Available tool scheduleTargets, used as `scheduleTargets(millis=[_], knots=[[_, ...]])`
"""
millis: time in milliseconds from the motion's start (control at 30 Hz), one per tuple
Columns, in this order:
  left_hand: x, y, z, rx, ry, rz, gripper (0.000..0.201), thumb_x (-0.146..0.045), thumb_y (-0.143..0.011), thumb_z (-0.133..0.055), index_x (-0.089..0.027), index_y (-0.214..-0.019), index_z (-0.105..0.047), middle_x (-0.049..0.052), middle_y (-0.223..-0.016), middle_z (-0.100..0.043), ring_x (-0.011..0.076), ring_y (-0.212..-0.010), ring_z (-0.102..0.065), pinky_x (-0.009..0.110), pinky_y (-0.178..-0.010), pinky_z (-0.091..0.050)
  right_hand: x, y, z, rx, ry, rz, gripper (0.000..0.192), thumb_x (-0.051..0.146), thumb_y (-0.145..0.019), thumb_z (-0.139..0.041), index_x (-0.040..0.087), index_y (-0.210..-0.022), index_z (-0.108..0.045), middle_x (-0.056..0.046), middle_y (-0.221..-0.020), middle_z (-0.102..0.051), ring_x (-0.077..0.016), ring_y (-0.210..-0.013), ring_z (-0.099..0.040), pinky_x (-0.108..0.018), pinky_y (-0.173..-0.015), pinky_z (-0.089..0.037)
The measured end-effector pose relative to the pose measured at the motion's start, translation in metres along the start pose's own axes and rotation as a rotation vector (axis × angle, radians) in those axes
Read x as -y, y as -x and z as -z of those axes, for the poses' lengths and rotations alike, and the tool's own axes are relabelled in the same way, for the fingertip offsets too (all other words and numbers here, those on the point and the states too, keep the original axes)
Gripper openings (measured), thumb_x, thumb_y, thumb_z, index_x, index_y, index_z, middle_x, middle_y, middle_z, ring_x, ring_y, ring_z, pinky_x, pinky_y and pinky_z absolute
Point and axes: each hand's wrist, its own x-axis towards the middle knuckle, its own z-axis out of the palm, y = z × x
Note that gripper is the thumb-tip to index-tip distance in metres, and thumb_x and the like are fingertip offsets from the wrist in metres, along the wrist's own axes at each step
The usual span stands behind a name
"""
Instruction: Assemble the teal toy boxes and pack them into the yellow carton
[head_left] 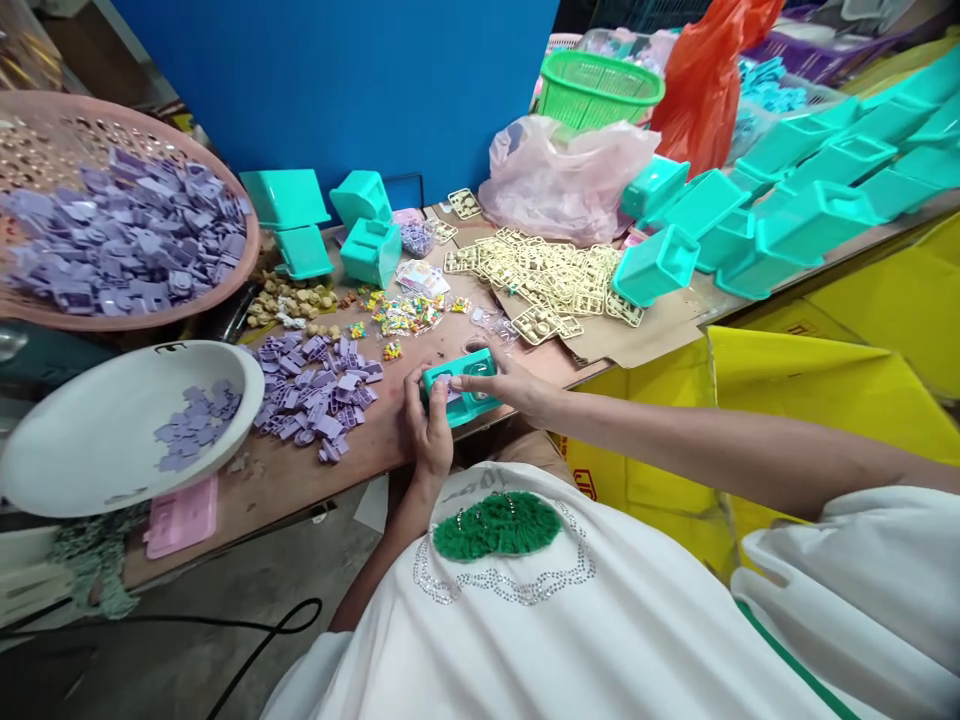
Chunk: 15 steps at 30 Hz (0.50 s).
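Observation:
A small teal plastic toy case (pixel 466 392) rests at the near edge of the brown table (pixel 375 455). My left hand (pixel 429 425) grips its left side from below. My right hand (pixel 504 384) lies over its top and right side, fingers pressing on it. Just left of my hands sits a loose heap of purple plastic pieces (pixel 319 390). Small colourful bits (pixel 403 315) and beige pieces (pixel 289 300) are scattered behind the case.
A white bowl (pixel 90 440) with some purple pieces sits at left, a pink basket (pixel 45 140) full of them behind it. Cream part frames (pixel 544 280) and many teal boxes (pixel 787 200) fill the right. A green basket (pixel 596 88), bags and a yellow carton (pixel 825 400) stand nearby.

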Motion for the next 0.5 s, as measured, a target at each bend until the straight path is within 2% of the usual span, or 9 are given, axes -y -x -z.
scheduleTargets(millis=[67,133,200,267,300,367,433,500], knots=[[0.002,-0.003,-0.001,0.007,0.007,0.014,0.048,-0.068,-0.099,-0.056,-0.023,-0.117,-0.061,0.010,-0.118,-0.073,0.0241,-0.110,-0.070,0.034,-0.098,-0.057,-0.004,-0.003,0.004,0.033,0.062,0.014,0.085,0.048,-0.074,-0.094,0.025,-0.146,-0.055,-0.008,-0.119,-0.072,-0.0237,-0.103,-0.070,-0.037,-0.090,-0.061],[0.003,-0.006,0.000,0.008,0.013,0.043,0.048,-0.069,-0.099,-0.056,-0.023,-0.113,-0.061,0.008,-0.110,-0.073,0.0228,-0.104,-0.070,0.032,-0.092,-0.058,-0.008,-0.008,0.011,0.030,0.164,0.127,0.084,0.053,-0.077,-0.092,0.024,-0.148,-0.057,-0.012,-0.133,-0.068,-0.0279,-0.117,-0.067,-0.043,-0.101,-0.059],[0.004,-0.010,0.001,0.005,0.010,0.072,0.049,-0.069,-0.098,-0.057,-0.023,-0.113,-0.061,0.008,-0.109,-0.073,0.0226,-0.102,-0.071,0.032,-0.089,-0.059,-0.011,-0.013,0.018,-0.030,0.295,0.393,0.080,0.054,-0.080,-0.089,0.025,-0.149,-0.060,-0.015,-0.148,-0.060,-0.0316,-0.136,-0.058,-0.050,-0.116,-0.051],[0.003,-0.013,0.002,0.024,0.001,0.085,0.050,-0.070,-0.098,-0.059,-0.022,-0.114,-0.063,0.008,-0.111,-0.074,0.0232,-0.103,-0.072,0.032,-0.089,-0.060,-0.011,-0.018,0.024,-0.057,0.416,0.697,0.065,0.049,-0.085,-0.086,0.025,-0.143,-0.068,-0.015,-0.152,-0.059,-0.0322,-0.143,-0.053,-0.055,-0.124,-0.042],[0.003,-0.014,0.004,0.043,-0.001,0.083,0.051,-0.070,-0.098,-0.059,-0.022,-0.114,-0.064,0.009,-0.113,-0.075,0.0238,-0.106,-0.072,0.033,-0.092,-0.060,-0.009,-0.021,0.026,-0.026,0.464,0.810,0.054,0.047,-0.089,-0.084,0.025,-0.137,-0.073,-0.015,-0.148,-0.063,-0.0319,-0.141,-0.055,-0.056,-0.124,-0.041],[0.001,-0.016,0.008,0.106,0.011,0.068,0.054,-0.070,-0.099,-0.058,-0.022,-0.121,-0.065,0.011,-0.123,-0.075,0.0253,-0.118,-0.071,0.034,-0.100,-0.059,-0.005,-0.026,0.027,0.101,0.522,0.920,0.031,0.042,-0.095,-0.078,0.025,-0.120,-0.082,-0.014,-0.132,-0.072,-0.0300,-0.127,-0.064,-0.055,-0.116,-0.048],[0.001,-0.016,0.013,0.222,0.040,0.045,0.062,-0.070,-0.098,-0.061,-0.022,-0.137,-0.061,0.014,-0.143,-0.068,0.0269,-0.135,-0.065,0.036,-0.110,-0.055,0.000,-0.031,0.026,0.204,0.534,0.910,0.021,0.040,-0.097,-0.074,0.025,-0.107,-0.086,-0.013,-0.120,-0.077,-0.0276,-0.113,-0.070,-0.050,-0.107,-0.055],[0.005,-0.015,0.019,0.330,0.032,0.007,0.080,-0.069,-0.091,-0.074,-0.023,-0.152,-0.051,0.017,-0.159,-0.057,0.0296,-0.148,-0.057,0.038,-0.118,-0.051,0.004,-0.035,0.024,0.233,0.517,0.859,0.020,0.039,-0.095,-0.076,0.024,-0.103,-0.087,-0.012,-0.114,-0.079,-0.0262,-0.105,-0.073,-0.046,-0.101,-0.058]])
